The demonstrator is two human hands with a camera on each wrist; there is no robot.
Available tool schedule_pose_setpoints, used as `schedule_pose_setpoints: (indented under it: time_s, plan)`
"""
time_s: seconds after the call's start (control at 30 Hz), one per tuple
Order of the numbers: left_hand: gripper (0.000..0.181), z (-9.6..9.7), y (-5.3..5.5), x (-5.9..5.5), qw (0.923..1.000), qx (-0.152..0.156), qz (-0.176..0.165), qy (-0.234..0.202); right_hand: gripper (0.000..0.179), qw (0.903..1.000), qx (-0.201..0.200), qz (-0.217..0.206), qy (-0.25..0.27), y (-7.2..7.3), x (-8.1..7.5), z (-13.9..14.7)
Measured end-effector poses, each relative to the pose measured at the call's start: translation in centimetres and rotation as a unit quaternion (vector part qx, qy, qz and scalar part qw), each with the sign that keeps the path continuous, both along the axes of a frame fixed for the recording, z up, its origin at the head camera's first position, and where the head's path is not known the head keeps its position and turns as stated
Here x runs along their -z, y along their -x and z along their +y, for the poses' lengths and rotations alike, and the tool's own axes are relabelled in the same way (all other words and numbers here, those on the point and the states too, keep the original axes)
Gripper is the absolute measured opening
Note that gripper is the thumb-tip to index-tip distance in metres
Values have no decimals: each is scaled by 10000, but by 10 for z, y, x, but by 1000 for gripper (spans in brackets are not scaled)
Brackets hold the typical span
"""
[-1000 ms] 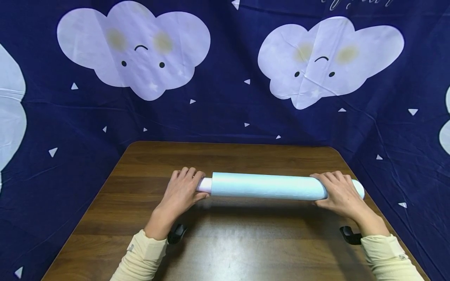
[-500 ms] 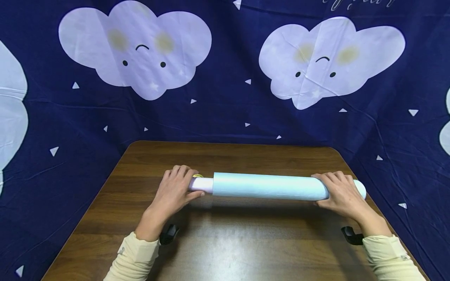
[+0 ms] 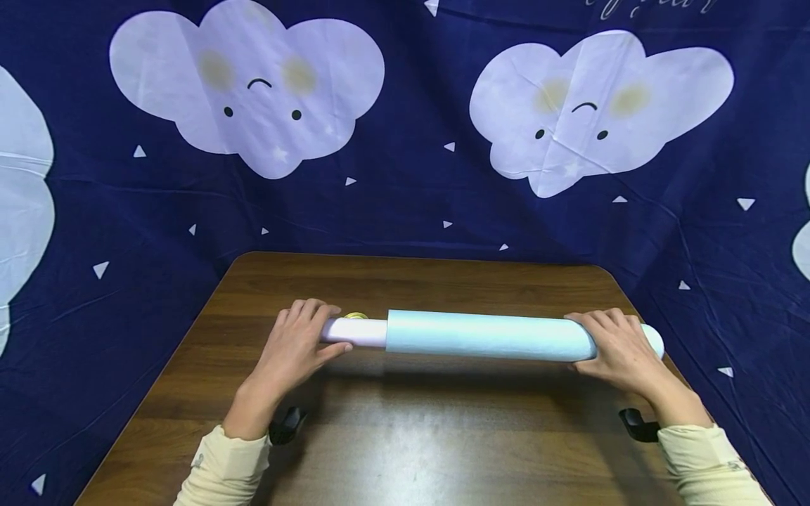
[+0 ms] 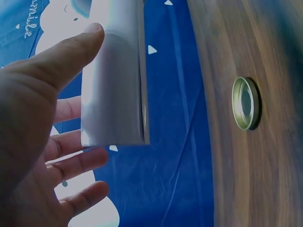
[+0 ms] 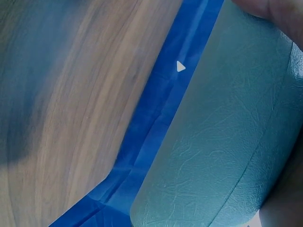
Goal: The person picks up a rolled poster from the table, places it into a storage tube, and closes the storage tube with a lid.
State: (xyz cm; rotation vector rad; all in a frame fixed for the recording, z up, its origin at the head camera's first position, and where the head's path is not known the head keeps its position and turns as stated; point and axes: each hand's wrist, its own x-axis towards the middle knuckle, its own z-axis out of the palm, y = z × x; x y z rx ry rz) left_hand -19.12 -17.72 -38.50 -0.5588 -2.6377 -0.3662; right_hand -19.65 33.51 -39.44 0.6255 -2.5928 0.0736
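Dark blue cloth [image 3: 405,193], printed with pale clouds [image 3: 247,126] and small white triangles [image 3: 101,270], hangs beyond both hands and drops past the sides of a brown wood-grain table [image 3: 418,284] with rounded far corners. Two hands hold a long tube crosswise in front of the person. On the one side, the left hand [image 3: 292,348] grips the end of a slim lilac tube [image 3: 357,332], its thumb lying along the near face and its fingers behind; the left wrist view shows the lower fingers reaching past the tube's end, with a lengthwise edge visible along the tube. To the right of that hand, the lilac tube runs into a wider light blue tube [image 3: 487,336], which stretches across to the right hand [image 3: 616,350]. That hand is wrapped over the blue tube near its far end, thumb on the near side, and a pale rounded tip shows just beyond the knuckles. Seen close from the right wrist, the blue surface is finely wrinkled, with a thin line running lengthwise. Both tubes are held clear of the wood. Just beyond the left fingertips, partly behind the lilac tube, a round gold-coloured lid [image 4: 245,104] rests on the table. Cream sleeves [image 3: 224,460] cover both forearms, and black devices [image 3: 287,425] sit at the inner wrists.
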Motion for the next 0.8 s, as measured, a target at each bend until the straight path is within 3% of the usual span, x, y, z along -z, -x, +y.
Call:
schedule_pose_setpoints:
  time_s: [0.57,0.8]
  plan:
    - [59,-21,-3,7,9976,306,40,-616,82,10000,-70,61,34,-4,-3,5]
    - [59,-28,-4,12,9947,490,210,-879,81,9999,-118,61,23,-5,-3,7]
